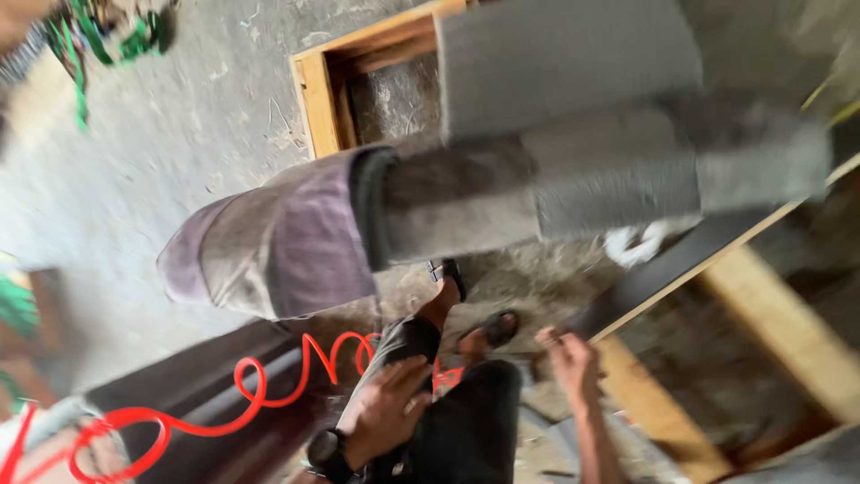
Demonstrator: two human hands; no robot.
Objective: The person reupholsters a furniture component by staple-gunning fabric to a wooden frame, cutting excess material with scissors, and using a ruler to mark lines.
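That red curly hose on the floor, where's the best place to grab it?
Probably one of the raised loops of the red coiled hose, near the left hand. Come from above and hook fingers through a loop: the coils arch up off the floor, leaving gaps underneath.

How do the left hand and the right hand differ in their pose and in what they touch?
The left hand lies flat on the knee of the dark trousers; the right hand is raised beside the wooden frame, fingers loosely bent. The left wrist wears a black watch; the right wrist is bare. Both hands are bare and hold nothing.
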